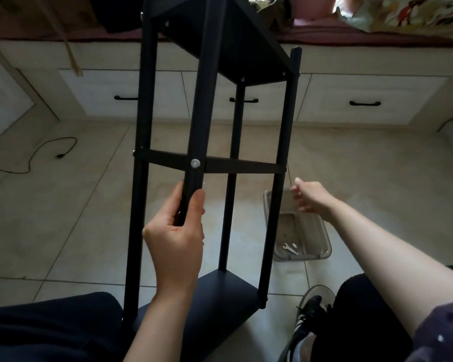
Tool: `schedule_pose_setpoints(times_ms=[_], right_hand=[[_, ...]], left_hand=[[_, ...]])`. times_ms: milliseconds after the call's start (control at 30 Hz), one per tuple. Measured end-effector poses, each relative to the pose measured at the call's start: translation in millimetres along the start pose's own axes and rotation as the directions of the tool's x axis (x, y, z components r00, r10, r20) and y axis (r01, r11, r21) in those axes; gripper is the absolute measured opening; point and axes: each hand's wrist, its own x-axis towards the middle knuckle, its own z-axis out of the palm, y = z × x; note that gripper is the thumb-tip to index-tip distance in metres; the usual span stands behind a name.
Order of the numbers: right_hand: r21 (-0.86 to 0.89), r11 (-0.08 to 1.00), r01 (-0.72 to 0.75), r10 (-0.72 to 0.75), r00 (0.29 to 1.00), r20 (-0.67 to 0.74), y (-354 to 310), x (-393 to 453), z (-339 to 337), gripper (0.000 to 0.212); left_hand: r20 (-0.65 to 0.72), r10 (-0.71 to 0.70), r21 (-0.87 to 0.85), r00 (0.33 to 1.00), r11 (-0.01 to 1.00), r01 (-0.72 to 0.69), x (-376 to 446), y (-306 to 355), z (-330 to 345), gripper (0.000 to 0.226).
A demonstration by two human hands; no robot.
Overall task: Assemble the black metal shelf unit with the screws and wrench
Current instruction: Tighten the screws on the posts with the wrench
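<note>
The shelf unit [215,163] is black metal with a smooth, matt painted finish on its round posts and flat shelves. A screw [195,163] in the near post is bright, shiny metal. The tray [322,231] on the floor is clear, glossy plastic, and the wrench [291,249] in it is pale bare metal. The floor [377,178] is smooth beige tile with a faint sheen. The drawers [364,100] look like pale matt wood with black handles.

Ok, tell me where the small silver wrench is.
The small silver wrench lies in the clear plastic tray on the tiled floor, right of the black metal shelf unit, below the open right hand.
</note>
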Motion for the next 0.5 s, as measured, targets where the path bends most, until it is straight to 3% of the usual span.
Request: schedule_pose_setpoints(times_ms=[33, 100, 267, 367, 500], right_hand=[[0.12, 0.993, 0.012, -0.013, 1.0, 0.008, -15, -4, -1, 0.036], [0.177, 0.983, 0.051, -0.06, 0.997, 0.049, -41, -9, -1, 0.041], [0.178, 0.976, 0.126, -0.15, 0.98, 0.131, -71, -15, -1, 0.032], [0.176, 0.977, 0.122, -0.149, 0.978, 0.149, -73, -12, -8, 0.048], [0.194, 0.978, 0.07, -0.101, 0.983, 0.154, -77, -14, -12, 0.054]], left_hand=[[-0.005, -0.013, -0.01, 1.0, 1.0, 0.013, -1, 1, 1, 0.029], [-0.008, -0.017, -0.019, 1.0, 1.0, 0.017, -3, 1, 4, 0.031], [0.005, 0.029, -0.022, 1.0, 0.999, -0.029, -6, 0, -1, 0.029], [0.005, 0.035, -0.045, 0.999, 0.998, -0.035, -4, -1, -7, 0.031], [0.026, 0.031, -0.041, 0.999, 0.999, -0.03, 9, -2, -9, 0.026]])
